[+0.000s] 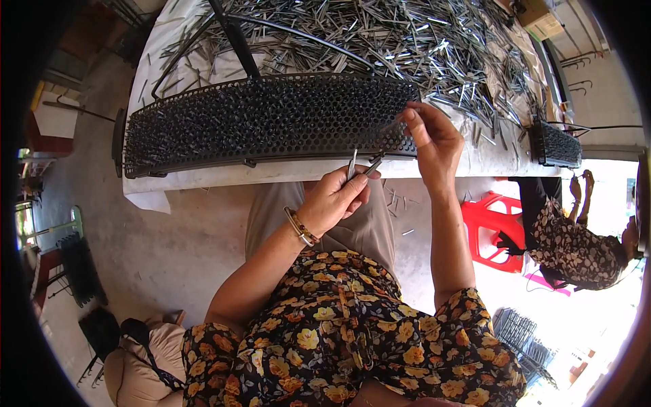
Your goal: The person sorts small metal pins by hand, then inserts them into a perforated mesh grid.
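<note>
My left hand (339, 198) is closed round a few slim metal strips (352, 165), whose ends stick up past the thumb. It is just below the front edge of a long black perforated rack (271, 122) full of small round holes. My right hand (437, 139) is raised at the rack's right end, thumb and fingertips pinched together. Something thin and blurred may be between them, but I cannot make it out. Many dark upright ends crowd the holes in the rack's left and middle; more bare holes show toward the right.
A large heap of loose metal strips (434, 54) covers the white-covered table (224, 173) behind the rack. A black metal bar (237, 44) rises there. A smaller black rack (557, 146) stands at the far right, near a red plastic stool (491, 230) and another person (576, 247).
</note>
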Motion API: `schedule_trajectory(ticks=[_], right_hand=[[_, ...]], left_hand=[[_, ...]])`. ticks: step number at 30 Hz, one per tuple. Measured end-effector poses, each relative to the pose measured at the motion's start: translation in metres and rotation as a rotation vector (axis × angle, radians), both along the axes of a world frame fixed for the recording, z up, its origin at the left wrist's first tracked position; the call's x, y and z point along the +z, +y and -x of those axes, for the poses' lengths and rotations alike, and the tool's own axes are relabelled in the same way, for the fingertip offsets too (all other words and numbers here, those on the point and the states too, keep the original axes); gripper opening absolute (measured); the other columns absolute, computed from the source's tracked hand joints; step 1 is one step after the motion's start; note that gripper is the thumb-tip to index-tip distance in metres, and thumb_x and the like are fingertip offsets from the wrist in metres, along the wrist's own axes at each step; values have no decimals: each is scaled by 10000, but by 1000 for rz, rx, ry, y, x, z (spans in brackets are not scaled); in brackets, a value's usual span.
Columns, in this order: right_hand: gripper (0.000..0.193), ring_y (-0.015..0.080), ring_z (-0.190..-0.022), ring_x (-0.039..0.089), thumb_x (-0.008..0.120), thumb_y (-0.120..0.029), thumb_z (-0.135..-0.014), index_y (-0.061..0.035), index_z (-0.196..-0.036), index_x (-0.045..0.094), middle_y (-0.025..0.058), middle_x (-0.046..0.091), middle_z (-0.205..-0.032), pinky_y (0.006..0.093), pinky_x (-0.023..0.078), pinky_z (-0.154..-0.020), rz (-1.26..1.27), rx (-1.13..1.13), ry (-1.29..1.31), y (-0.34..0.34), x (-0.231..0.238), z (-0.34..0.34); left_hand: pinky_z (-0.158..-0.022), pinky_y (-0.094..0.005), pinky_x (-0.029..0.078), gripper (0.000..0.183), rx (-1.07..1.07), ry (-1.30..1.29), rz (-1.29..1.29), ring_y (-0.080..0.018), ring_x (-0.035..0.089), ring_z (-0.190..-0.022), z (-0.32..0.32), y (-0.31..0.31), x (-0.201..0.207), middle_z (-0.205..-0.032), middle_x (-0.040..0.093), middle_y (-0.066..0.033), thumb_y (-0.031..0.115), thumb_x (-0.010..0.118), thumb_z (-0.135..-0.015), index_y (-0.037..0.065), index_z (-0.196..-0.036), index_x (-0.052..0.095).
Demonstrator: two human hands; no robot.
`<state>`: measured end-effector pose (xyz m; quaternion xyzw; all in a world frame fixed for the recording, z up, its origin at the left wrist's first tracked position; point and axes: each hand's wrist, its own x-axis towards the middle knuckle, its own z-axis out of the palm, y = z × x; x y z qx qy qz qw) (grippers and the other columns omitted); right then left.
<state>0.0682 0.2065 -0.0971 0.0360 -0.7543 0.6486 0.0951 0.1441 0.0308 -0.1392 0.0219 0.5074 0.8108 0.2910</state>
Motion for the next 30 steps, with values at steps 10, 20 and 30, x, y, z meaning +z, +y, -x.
schedule_trajectory(ticks=[10, 20, 30], right_hand=[[191, 189, -731, 617, 696, -56, -763, -49, -953, 675, 85, 672, -825, 301, 474, -686, -426, -22, 322, -8, -28, 19], [203, 251, -772, 598, 701, -115, -759, -29, -941, 673, 97, 614, -927, 343, 457, -730, -679, 80, 600, -6, -23, 16], [216, 109, -751, 579, 676, -168, -832, 1, -966, 662, 55, 643, -832, 254, 462, -674, -183, 380, -177, -1, -5, -27]], left_hand=[[-624, -231, 474, 267, 112, -265, -199, -115, 573, -772, 2, 0, -3, -927, 593, -57, 198, 446, -965, 20, -1142, 538], [-689, -256, 506, 251, 74, -209, -175, -142, 604, -860, 4, -1, -2, -976, 612, -81, 185, 455, -959, 18, -1132, 524], [-782, -289, 513, 261, 131, -21, -173, -145, 594, -918, 3, 9, 1, -1004, 595, -76, 179, 432, -972, 25, -1172, 499]])
